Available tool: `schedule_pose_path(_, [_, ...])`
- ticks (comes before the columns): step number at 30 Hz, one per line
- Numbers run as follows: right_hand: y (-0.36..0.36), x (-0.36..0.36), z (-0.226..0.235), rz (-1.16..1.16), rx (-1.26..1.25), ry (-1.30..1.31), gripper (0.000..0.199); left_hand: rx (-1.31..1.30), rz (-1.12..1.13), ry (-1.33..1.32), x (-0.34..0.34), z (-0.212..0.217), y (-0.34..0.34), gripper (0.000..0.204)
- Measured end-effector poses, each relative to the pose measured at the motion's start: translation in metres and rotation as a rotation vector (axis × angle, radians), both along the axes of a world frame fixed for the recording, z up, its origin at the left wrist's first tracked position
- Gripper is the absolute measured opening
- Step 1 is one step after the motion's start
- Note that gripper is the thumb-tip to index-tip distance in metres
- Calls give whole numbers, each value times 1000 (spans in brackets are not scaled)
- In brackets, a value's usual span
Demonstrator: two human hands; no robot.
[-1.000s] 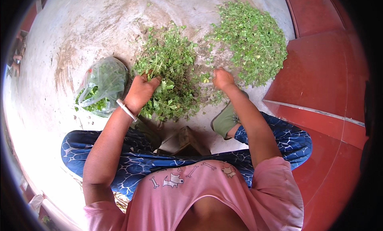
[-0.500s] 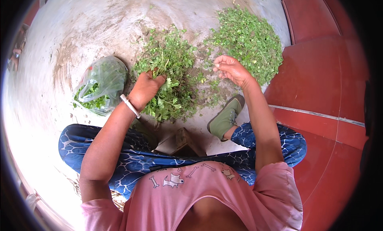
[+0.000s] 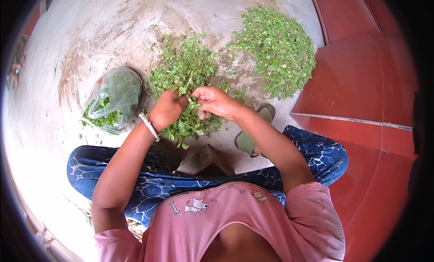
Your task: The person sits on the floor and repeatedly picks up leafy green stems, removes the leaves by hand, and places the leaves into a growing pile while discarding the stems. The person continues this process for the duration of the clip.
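Where both hands meet over the near pile of greens (image 3: 183,76), the left hand (image 3: 168,109) and right hand (image 3: 213,100) sit close together, fingers pinched on one leafy sprig (image 3: 189,93) between them. Sprig is small, bright green, thin stems with tiny leaves, partly hidden by the fingers. It hangs just above the near pile, which lies on the bare concrete floor (image 3: 90,45) in front of the person's knees. That pile looks loose and stemmy, darker green. A second pile (image 3: 275,51), finer and lighter, spreads further right, apart from the first, near the red step (image 3: 361,81). Clear plastic bag (image 3: 113,97) with more greens lies left of the left hand. White bangle (image 3: 149,127) on left wrist. Green sandal (image 3: 252,137) under right forearm.
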State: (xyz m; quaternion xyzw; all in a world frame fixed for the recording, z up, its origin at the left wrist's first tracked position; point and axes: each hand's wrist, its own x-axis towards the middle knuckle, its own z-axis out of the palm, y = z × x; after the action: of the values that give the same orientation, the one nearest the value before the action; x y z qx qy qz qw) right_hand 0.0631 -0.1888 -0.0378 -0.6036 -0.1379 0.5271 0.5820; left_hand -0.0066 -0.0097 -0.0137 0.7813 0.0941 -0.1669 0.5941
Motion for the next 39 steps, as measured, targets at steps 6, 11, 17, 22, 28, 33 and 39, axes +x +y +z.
schedule_pose_path(6, [10, -28, -28, -238, -4, -25, 3, 192, -161, 154, -4, -4, 7, 16])
schedule_pose_path(11, [9, -22, -28, -210, -16, 13, 4, 189, -193, 63, -7, -17, 6, 18])
schedule_pose_path(17, [-7, -3, -46, -262, -158, -187, 10, 234, -172, 60, -3, -6, 5, 18])
schedule_pose_path(22, [-78, 28, -102, -266, -864, -946, 19, -24, 46, 151, -9, 1, 12, 23])
schedule_pose_path(28, [-91, 34, -111, -146, -1058, -1016, 25, -8, 28, 178, -15, -4, 18, 27])
schedule_pose_path(33, [-98, 55, -118, -17, -1027, -865, 25, -48, 41, 182, -15, -7, 18, 35])
schedule_pose_path(39, [-120, 98, -60, -426, -380, -71, 10, -221, 196, 271, -7, 10, 11, 58])
